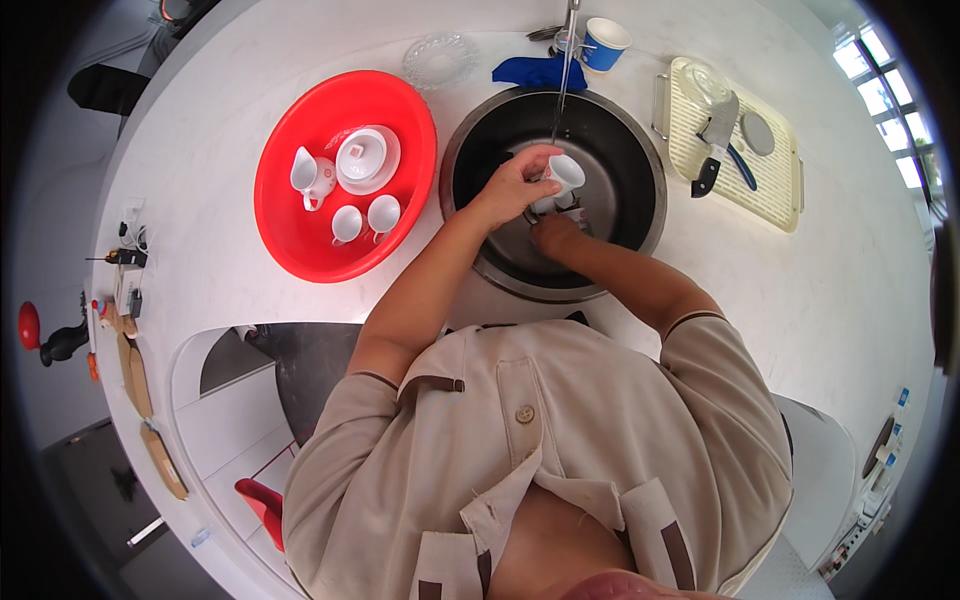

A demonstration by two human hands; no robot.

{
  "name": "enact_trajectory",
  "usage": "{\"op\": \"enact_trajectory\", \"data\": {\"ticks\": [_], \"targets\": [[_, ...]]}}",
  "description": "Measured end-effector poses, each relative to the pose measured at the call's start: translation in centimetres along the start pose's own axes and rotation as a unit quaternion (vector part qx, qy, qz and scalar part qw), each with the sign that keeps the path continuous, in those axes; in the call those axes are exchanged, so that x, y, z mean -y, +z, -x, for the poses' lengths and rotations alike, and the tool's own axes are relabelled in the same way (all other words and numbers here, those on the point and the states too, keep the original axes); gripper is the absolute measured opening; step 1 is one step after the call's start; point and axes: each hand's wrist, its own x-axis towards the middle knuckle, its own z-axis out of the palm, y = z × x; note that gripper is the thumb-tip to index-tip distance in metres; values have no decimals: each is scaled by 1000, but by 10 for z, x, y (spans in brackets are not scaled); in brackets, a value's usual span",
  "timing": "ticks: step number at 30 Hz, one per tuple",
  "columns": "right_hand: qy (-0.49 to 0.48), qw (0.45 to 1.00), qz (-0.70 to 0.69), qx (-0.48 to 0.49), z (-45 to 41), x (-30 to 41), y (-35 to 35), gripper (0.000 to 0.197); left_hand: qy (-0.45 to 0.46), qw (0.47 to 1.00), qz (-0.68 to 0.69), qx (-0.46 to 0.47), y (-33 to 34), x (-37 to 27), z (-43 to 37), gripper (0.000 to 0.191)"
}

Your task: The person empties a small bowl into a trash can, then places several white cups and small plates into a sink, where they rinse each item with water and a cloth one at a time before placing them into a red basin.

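Over the round dark sink (615, 225), my left hand (517, 187) grips a small white porcelain cup (566, 172), its mouth tilted up to the right. A thin stream of water (559, 112) falls from the faucet just behind the cup. My right hand (556, 234) is lower in the sink, below the cup, near other white pieces (576, 214); its fingers are mostly hidden, so what it holds cannot be told. To the left, a red plastic basin (412, 135) holds a white pitcher (304, 172), a lidded white bowl (362, 156) and two white cups (347, 223).
Behind the sink are a blue cloth (532, 72), a blue paper cup (604, 46) and a clear glass plate (439, 58). A cream draining tray (780, 202) on the right holds a cleaver (721, 131), a blue-handled tool (742, 166), a glass dish (703, 82) and a grey disc (757, 133).
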Motion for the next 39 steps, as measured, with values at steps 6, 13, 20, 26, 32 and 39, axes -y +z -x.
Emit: {"op": "enact_trajectory", "data": {"ticks": [6, 13, 20, 26, 32, 39], "targets": [[-27, 991, 76, 106, 8, 7, -10, 25, -227, 941, 240, -74, 9, -11, -7, 48], [60, 980, -185, 43, 6, 2, -27, 30, -265, 881, 386, -64, 5, -21, -22, 54], [11, 660, -737, -144, -5, -30, -34, 38, -95, 978, -165, -82, 8, -24, -15, 39], [-9, 488, -869, -76, -4, -50, -31, 37, -117, 731, -672, -10, 32, -96, 27, 54], [-19, 498, -865, -48, 9, -27, -58, 33, -2, 920, -342, -193, -14, -148, 90, 41], [-23, 492, -866, -89, 9, -28, -58, 34, -69, 897, -312, -305, -91, -141, 111, 62]]}}
